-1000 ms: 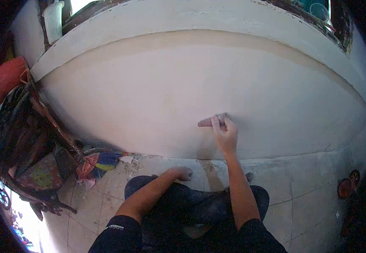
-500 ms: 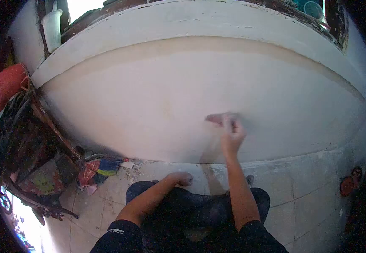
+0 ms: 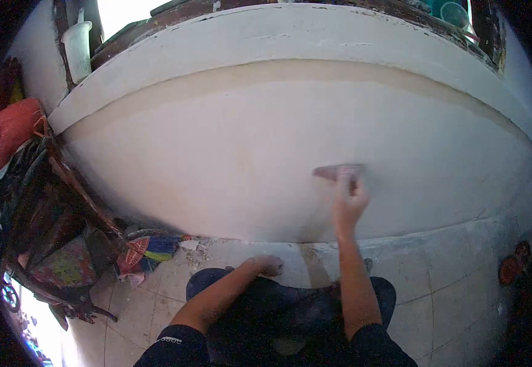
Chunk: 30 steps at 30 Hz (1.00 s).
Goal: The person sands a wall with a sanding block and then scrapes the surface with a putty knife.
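Note:
My right hand (image 3: 350, 196) is closed on a flat, reddish-brown piece of sandpaper (image 3: 330, 172), slightly blurred by motion. The sandpaper lies against the lower middle of a white wall (image 3: 217, 140), its pointed end toward the left. Beige bands and faint patches show on the wall's surface. My left hand (image 3: 269, 265) rests near my left knee with its fingers curled in, and nothing shows in its grip.
A ledge (image 3: 290, 33) with chipped paint runs above the wall, with a white plastic container (image 3: 77, 52) at its left. Bags, cloths and a red sack (image 3: 18, 131) pile up on the left. Debris lies on the tiled floor (image 3: 168, 281). A reddish object (image 3: 511, 269) sits at right.
My right hand has moved a little to the right along the wall with the sandpaper. My left hand stays near the knee. The whole view has shifted slightly.

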Motion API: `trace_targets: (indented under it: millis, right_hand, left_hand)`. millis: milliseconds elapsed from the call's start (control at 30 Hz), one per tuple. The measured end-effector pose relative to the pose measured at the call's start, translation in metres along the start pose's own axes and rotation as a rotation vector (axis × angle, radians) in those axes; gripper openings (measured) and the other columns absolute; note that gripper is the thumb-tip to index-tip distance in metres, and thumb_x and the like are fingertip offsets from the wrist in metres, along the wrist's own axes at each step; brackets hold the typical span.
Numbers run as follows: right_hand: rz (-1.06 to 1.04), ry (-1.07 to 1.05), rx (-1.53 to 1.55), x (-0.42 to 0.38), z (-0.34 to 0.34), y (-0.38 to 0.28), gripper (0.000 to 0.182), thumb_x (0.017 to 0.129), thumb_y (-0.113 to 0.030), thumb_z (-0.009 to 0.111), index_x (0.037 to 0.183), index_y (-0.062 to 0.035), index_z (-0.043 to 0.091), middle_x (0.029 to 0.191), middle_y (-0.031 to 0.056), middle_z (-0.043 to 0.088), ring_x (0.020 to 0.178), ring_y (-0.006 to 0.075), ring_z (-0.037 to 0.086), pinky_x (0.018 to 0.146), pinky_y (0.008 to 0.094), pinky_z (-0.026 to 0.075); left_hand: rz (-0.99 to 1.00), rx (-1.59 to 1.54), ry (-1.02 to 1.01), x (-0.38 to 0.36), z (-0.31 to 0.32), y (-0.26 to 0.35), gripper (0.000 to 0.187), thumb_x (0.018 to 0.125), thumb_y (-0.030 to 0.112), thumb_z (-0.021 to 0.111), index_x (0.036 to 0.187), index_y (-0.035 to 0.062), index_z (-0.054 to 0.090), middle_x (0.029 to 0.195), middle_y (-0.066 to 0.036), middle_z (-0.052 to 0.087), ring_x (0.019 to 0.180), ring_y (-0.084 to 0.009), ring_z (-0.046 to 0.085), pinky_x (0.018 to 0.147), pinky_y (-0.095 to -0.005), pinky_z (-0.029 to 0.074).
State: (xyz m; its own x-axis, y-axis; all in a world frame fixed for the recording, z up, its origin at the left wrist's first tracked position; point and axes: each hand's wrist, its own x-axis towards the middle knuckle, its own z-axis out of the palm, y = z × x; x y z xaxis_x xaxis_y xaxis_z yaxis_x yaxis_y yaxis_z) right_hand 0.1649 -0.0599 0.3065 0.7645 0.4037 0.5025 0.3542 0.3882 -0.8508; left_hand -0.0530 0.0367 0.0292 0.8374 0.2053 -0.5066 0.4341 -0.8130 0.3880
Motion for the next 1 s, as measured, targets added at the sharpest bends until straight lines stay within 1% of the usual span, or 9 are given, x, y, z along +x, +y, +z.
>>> trace_targets:
  millis: [33, 167, 233, 367, 433, 567, 633, 733, 1000]
  right_hand:
    - [-0.013, 0.152, 0.001, 0.006, -0.004, -0.003, 0.026, 0.094, -0.027, 0.069, 0.090, -0.0007, 0.070, 0.085, 0.0051, 0.072, 0.073, 0.0137, 0.065, 0.068, 0.0322, 0.051]
    - [0.112, 0.115, 0.147, -0.003, 0.006, 0.001, 0.025, 0.096, -0.023, 0.068, 0.093, 0.0012, 0.070, 0.081, 0.0023, 0.069, 0.074, 0.0093, 0.060, 0.068, 0.0269, 0.048]
    - [-0.181, -0.151, -0.015, -0.017, 0.018, 0.026, 0.026, 0.095, -0.024, 0.069, 0.093, 0.0018, 0.071, 0.078, 0.0031, 0.069, 0.072, 0.0089, 0.061, 0.066, 0.0273, 0.048]
    - [-0.046, -0.263, -0.046, -0.017, 0.011, 0.012, 0.026, 0.095, -0.024, 0.069, 0.092, 0.0018, 0.071, 0.077, 0.0029, 0.069, 0.073, 0.0091, 0.062, 0.068, 0.0280, 0.049]
    - [0.024, 0.032, -0.064, -0.001, -0.004, 0.000, 0.024, 0.094, -0.024, 0.069, 0.095, -0.0004, 0.072, 0.081, 0.0063, 0.072, 0.073, 0.0109, 0.063, 0.068, 0.0298, 0.051]
    - [-0.014, 0.181, 0.157, 0.009, -0.004, 0.010, 0.023, 0.094, -0.023, 0.069, 0.093, -0.0006, 0.073, 0.079, 0.0055, 0.071, 0.073, 0.0104, 0.062, 0.068, 0.0308, 0.050]
    - [0.004, -0.096, -0.016, -0.008, 0.004, 0.036, 0.024, 0.094, -0.024, 0.069, 0.094, -0.0002, 0.073, 0.078, 0.0053, 0.071, 0.075, 0.0103, 0.063, 0.069, 0.0305, 0.050]
    - [0.062, -0.276, -0.058, -0.025, 0.018, 0.038, 0.024, 0.094, -0.024, 0.069, 0.094, -0.0004, 0.073, 0.079, 0.0053, 0.072, 0.077, 0.0108, 0.064, 0.069, 0.0309, 0.050]
    - [-0.017, 0.310, 0.175, 0.014, -0.011, -0.013, 0.028, 0.096, -0.026, 0.068, 0.087, -0.0002, 0.073, 0.078, 0.0019, 0.069, 0.071, 0.0075, 0.060, 0.064, 0.0269, 0.047]
  left_hand:
    - [-0.095, -0.045, -0.019, -0.009, -0.010, 0.012, 0.037, 0.092, 0.034, 0.061, 0.115, 0.0060, 0.065, 0.117, -0.019, 0.066, 0.111, -0.0380, 0.061, 0.094, -0.0487, 0.049]
    - [0.002, -0.032, -0.029, -0.004, -0.018, 0.018, 0.036, 0.093, 0.034, 0.060, 0.116, 0.0069, 0.065, 0.120, -0.018, 0.065, 0.115, -0.0369, 0.060, 0.097, -0.0484, 0.048]
    - [-0.045, -0.012, -0.088, 0.003, -0.018, 0.017, 0.035, 0.093, 0.033, 0.058, 0.114, 0.0066, 0.065, 0.119, -0.018, 0.066, 0.113, -0.0364, 0.061, 0.095, -0.0490, 0.048]
    - [0.034, 0.033, 0.098, 0.004, -0.004, 0.003, 0.034, 0.092, 0.032, 0.057, 0.113, 0.0063, 0.065, 0.117, -0.018, 0.066, 0.111, -0.0361, 0.061, 0.093, -0.0501, 0.048]
    - [-0.053, 0.061, -0.076, 0.008, -0.011, 0.011, 0.035, 0.092, 0.032, 0.056, 0.114, 0.0058, 0.064, 0.115, -0.019, 0.066, 0.109, -0.0364, 0.062, 0.091, -0.0512, 0.048]
    - [-0.068, -0.030, -0.066, -0.004, -0.023, 0.022, 0.035, 0.093, 0.031, 0.056, 0.115, 0.0053, 0.064, 0.114, -0.020, 0.067, 0.108, -0.0370, 0.062, 0.090, -0.0521, 0.049]
    - [-0.009, 0.022, 0.058, 0.011, -0.004, 0.008, 0.035, 0.092, 0.031, 0.057, 0.115, 0.0048, 0.064, 0.115, -0.020, 0.067, 0.106, -0.0377, 0.063, 0.090, -0.0518, 0.049]
    - [-0.067, 0.055, -0.042, -0.006, -0.026, 0.029, 0.035, 0.091, 0.030, 0.058, 0.115, 0.0053, 0.064, 0.117, -0.020, 0.066, 0.108, -0.0372, 0.063, 0.093, -0.0507, 0.049]
    - [-0.054, 0.040, -0.015, 0.009, -0.016, 0.019, 0.035, 0.091, 0.031, 0.058, 0.113, 0.0050, 0.065, 0.118, -0.020, 0.066, 0.110, -0.0384, 0.062, 0.094, -0.0511, 0.049]
